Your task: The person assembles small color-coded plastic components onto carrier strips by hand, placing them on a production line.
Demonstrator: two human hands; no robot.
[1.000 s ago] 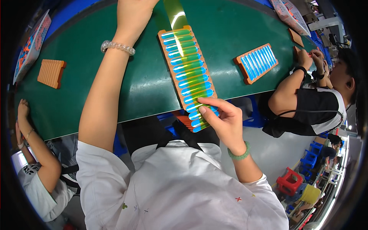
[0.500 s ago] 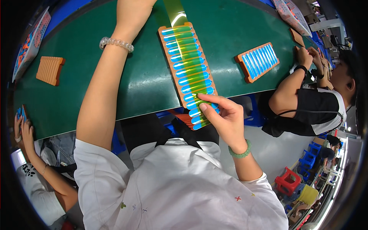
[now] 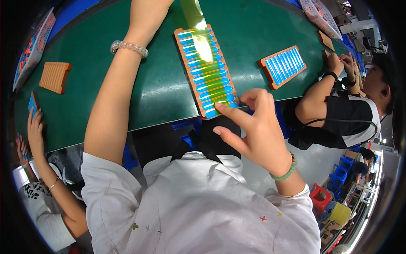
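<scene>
In front of me a slotted wooden tray (image 3: 193, 94) holds a row of blue capsule-shaped pieces (image 3: 210, 81). A clear yellow-green strip (image 3: 193, 13) runs lengthwise over their middles and extends past the tray's far end. My right hand (image 3: 264, 127) has its index fingertip on the strip at the near end of the row. Its thumb stands apart, so the hand is open with nothing gripped. My left hand (image 3: 150, 17) is at the upper edge beside the strip's far part; its fingers are cut off from view.
On the green table (image 3: 105, 67), a second tray (image 3: 281, 67) of blue pieces lies right and a bare grooved wooden tray (image 3: 54, 77) left. White baskets (image 3: 34, 48) stand at the far corners. Co-workers sit on both sides, one with a hand (image 3: 36, 129) at the table edge.
My right thumb has parted from the index finger, and the hand has shifted lower right. Blue pieces overhanging the tray's near end no longer show there. My left arm has hardly moved.
</scene>
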